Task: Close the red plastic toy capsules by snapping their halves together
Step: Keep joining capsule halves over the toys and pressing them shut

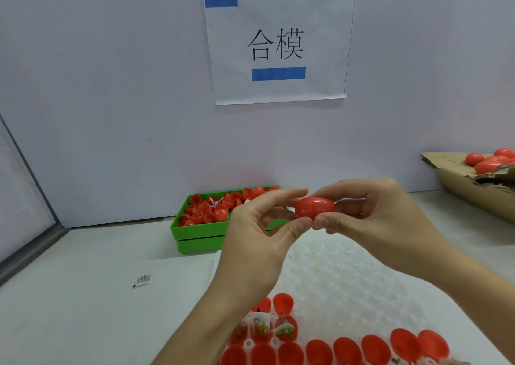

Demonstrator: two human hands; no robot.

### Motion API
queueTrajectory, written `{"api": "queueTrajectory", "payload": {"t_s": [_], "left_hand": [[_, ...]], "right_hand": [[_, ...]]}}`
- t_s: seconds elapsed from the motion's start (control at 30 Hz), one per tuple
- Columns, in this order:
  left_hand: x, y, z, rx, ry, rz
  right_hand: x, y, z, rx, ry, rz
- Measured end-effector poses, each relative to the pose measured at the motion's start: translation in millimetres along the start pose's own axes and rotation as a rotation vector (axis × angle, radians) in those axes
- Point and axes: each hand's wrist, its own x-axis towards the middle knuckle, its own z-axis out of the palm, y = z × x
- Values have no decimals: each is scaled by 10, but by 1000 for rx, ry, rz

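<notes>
1. Hanging on the pale wall, a paper sign (279, 44) printed 合模 carries two blue tape strips.
2. White bubble wrap (342, 278) covers the table near the person.
3. A cardboard box (457, 178) at far right holds closed red capsules.
4. A green tray (195, 236) by the wall is heaped with red capsule halves (206, 210).
5. Open filled halves (320, 348) stand in rows at the near edge.
6. The left hand (259, 231) and right hand (376, 214) each pinch one end of a joined red capsule (315, 207), held above the table.
</notes>
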Motion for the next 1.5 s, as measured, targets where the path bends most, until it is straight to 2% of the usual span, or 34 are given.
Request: {"api": "queueTrajectory", "payload": {"t_s": [0.37,0.83,1.17,1.5], "left_hand": [[5,-34,-15,5,-2,1],[14,-43,-20,0,-27,56],[21,-83,-52,83,-44,74],[16,-73,-59,305,-31,154]], "right_hand": [[-10,3,6,128,-17,7],[-17,-25,39,98,-9,-2],[-7,-17,39,38,9,-27],[-13,-7,55,12,29,-69]]}}
